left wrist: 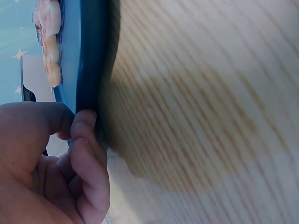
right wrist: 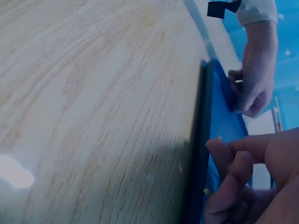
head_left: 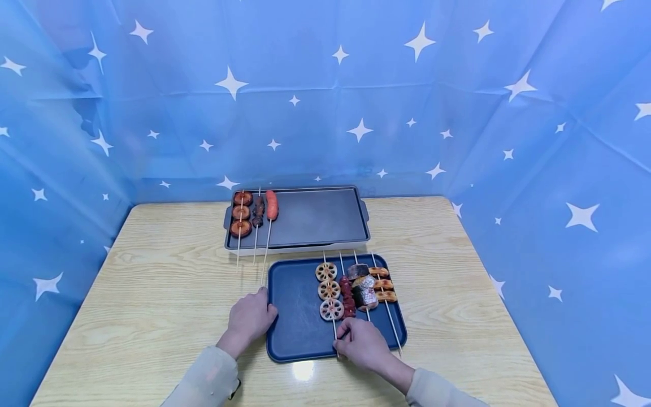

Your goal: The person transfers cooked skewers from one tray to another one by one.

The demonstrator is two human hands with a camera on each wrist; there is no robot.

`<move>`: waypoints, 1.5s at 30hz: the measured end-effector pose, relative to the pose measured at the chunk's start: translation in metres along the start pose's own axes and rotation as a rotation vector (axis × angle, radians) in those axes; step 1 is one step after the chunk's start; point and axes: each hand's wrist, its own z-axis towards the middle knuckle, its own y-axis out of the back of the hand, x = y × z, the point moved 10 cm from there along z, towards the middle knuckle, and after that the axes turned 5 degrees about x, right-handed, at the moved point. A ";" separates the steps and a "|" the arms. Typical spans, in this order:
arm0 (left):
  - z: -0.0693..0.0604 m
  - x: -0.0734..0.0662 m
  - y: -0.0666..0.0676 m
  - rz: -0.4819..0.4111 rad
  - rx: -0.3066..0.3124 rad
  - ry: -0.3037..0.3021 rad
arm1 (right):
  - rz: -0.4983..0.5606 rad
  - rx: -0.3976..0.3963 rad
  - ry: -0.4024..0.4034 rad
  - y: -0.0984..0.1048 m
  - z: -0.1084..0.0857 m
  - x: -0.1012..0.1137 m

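Basically, the lotus skewer (head_left: 329, 290) lay on the blue tray (head_left: 297, 308), leftmost of four there, its three slices nr the tray's middle & its bare stick (head_left: 334, 329) running to the near rim. Both hands were busy: right hand (head_left: 363, 342) had thumb & finger curled in at the stick's low end, apparently a close pinch, tho exact contact was part hidden. Left hand (head_left: 251, 316) gripped the tray's left rim, thumb over it, fingers curled at the outer side.

Handling-wise: prob. light, stiff along the stick, slices firm (real or plastic, couldn't tell). Stick looked thin & smooth, so it'd likely roll if pinched too lightly, & w/ the slices far from the grip it'd feel top-heavy. Best hold = bare stick, a bit nearer the lowest slice, clear of the meat skewer (head_left: 347, 294) just to its right. Tray seemed rigid, maybe slidey on the worktop (head_left: 152, 282).
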 end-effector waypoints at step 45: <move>-0.001 0.000 -0.001 -0.031 0.006 0.005 | -0.198 0.029 -0.002 0.000 0.005 0.004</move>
